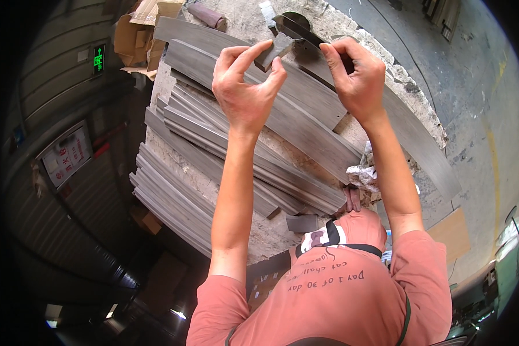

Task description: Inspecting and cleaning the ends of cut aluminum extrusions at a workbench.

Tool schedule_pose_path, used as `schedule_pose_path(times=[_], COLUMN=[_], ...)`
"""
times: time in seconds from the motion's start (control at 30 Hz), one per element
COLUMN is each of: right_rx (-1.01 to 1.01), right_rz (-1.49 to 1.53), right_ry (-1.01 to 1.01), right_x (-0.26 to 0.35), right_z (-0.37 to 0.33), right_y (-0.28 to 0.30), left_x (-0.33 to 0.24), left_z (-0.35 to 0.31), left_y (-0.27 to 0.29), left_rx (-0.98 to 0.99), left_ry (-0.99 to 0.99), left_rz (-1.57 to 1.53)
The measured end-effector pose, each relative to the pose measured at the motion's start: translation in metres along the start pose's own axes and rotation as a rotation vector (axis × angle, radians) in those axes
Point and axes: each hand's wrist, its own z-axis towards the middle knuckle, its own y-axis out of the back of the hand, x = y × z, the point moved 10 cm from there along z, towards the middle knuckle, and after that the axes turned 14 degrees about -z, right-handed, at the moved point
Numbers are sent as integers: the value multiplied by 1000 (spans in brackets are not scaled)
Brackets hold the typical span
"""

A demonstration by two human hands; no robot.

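Note:
Over the far part of the worktable, both my hands are raised close together. My left hand (243,95) pinches a small grey folded-looking piece (277,51) between thumb and fingers; its exact kind is unclear. In the pinch of my right hand (358,78) is one end of a dark flat strip (299,30), slanting up to the left. The grey piece is close to the strip, and I cannot tell if they touch. Beneath them lie long flat grey metal plates (305,118). A dark round object (298,17) sits behind the strip, partly hidden.
Narrow metal profiles (213,118) lie stacked at left, with more lengths (170,193) along the table's left edge. A brownish roll (207,16) and an open cardboard box (134,43) are at the far left. A white rag (362,173) lies near my right forearm.

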Motion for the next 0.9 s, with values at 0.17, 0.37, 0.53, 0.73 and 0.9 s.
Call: schedule_pose_path(times=[0.17,0.37,0.53,0.73,0.9], right_rx=[-16,36,105,172,97], right_rz=[76,130,503,527,410], right_ry=[35,-192,-330,-337,-328], right_x=[6,-17,-29,-17,-28], right_z=[-4,-4,-10,-12,-19], right_y=[-3,-4,-25,-30,-29], left_x=[4,1,10,29,37], left_z=[-3,-4,-9,-16,-20], left_y=[3,4,3,0,-4], left_rx=[-38,-38,-23,-52,-63], left_ry=[18,0,43,167,253], left_rz=[-32,-12,-89,-260,-379])
